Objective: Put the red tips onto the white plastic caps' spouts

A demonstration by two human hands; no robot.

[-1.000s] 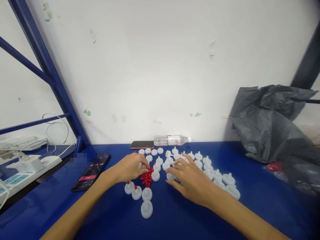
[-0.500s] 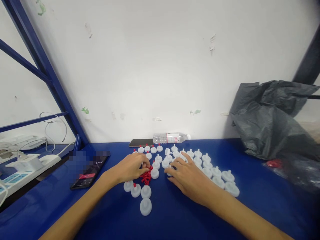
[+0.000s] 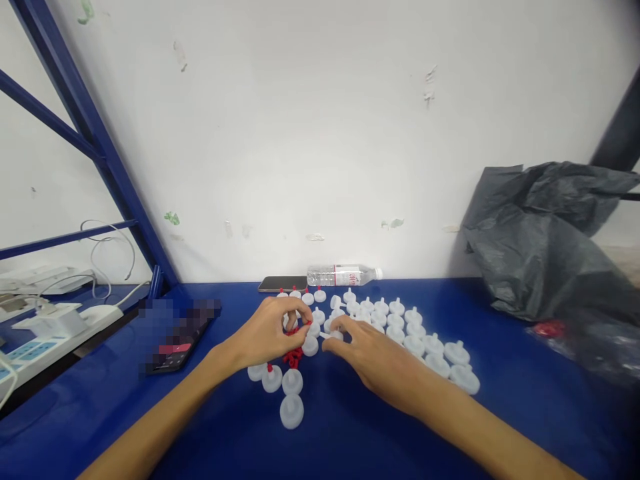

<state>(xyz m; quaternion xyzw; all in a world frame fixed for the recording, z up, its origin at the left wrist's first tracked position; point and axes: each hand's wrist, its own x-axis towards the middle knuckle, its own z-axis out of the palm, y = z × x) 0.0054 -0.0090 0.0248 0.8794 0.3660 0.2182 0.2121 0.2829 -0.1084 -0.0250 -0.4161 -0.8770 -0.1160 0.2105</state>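
Left hand point(image 3: 273, 331) pinches a small red plastic cap point(image 3: 309, 323) that a finger slip could drop, while right hand point(image 3: 377, 350) grips a spouted white plastic disc point(image 3: 335, 335).

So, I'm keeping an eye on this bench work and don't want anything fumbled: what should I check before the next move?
1. Left hand pinching a small red cap: ok.
2. Right hand gripping a white spouted lid: ok.
3. Its spout pointing toward the left hand: ok.
4. That spout capped: not ok, bare.
5. Loose red caps near the left hand: ok, piled just beneath.
6. Caps fully seated on the red-tipped lids: cannot tell, too small.
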